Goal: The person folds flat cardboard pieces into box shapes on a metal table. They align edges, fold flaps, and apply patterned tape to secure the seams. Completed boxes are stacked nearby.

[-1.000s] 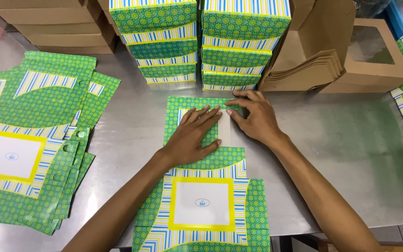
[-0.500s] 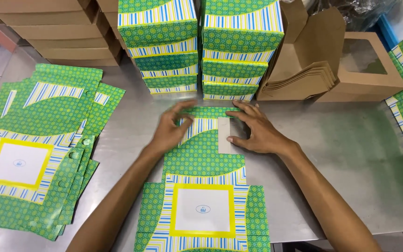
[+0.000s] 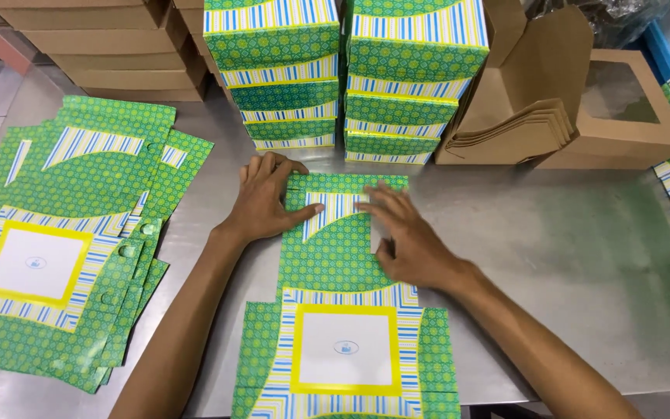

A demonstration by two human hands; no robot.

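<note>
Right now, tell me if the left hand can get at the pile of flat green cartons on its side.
Probably yes: the left hand rests on the flat carton, and only bare table lies between it and the pile.

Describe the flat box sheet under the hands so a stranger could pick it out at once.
On the steel table, in front of the two stacks of folded green boxes, one green patterned sheet lies flat by itself. The left hand and right hand both press on its far end. Unlike the loose pile of sheets at the left, it lies alone.
</note>
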